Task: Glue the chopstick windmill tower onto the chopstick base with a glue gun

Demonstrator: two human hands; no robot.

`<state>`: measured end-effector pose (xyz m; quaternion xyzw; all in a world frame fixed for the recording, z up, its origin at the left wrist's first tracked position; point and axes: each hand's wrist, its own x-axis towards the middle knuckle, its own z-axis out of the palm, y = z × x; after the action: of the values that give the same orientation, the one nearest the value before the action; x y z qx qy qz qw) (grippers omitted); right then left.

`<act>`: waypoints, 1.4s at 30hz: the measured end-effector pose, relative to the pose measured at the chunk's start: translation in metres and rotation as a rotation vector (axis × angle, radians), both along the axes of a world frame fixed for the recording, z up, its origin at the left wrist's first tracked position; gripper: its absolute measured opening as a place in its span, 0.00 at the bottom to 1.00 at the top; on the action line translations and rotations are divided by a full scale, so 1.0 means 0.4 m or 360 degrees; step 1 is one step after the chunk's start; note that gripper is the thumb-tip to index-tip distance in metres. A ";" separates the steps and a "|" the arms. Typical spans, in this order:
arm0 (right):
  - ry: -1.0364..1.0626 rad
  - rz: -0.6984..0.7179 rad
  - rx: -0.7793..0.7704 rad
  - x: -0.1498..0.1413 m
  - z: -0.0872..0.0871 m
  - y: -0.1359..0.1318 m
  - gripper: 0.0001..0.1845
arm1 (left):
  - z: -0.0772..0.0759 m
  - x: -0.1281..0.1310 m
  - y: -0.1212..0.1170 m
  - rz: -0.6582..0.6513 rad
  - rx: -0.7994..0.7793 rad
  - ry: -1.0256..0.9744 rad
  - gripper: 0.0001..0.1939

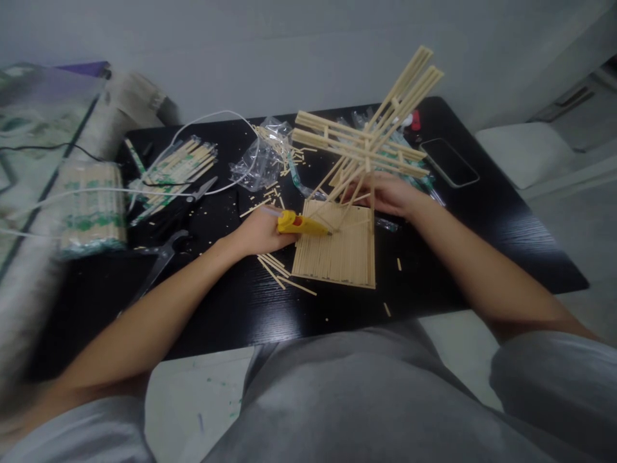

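Note:
My left hand (264,233) is closed around a yellow hot glue gun (301,223). The gun's nozzle points right, over the flat base of side-by-side wooden sticks (332,260). On that base stands a windmill model (367,143) built of thin wooden sticks, its crossed blades rising above the table. My right hand (385,193) is at the far right side of the model, fingers closed on its lower sticks. Those sticks partly hide the fingertips. Several loose stick pieces (274,270) lie at the base's left edge.
On the black table (270,321) lie bundled chopsticks (91,209), an opened chopstick packet (180,173), scissors (197,193), pliers (166,251) and crumpled plastic (263,161). A phone (448,162) rests at the right. A white cable (212,116) loops across the back left.

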<state>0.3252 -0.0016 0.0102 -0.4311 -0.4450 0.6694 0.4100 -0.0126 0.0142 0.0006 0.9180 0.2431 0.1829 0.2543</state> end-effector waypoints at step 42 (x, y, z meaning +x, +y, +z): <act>-0.0019 0.0073 -0.0064 -0.004 0.003 0.004 0.08 | -0.004 -0.001 0.001 0.0032 0.0011 0.0088 0.08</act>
<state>0.3235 0.0000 0.0116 -0.4329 -0.4436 0.6849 0.3831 -0.0131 0.0145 -0.0009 0.9211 0.2587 0.1608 0.2425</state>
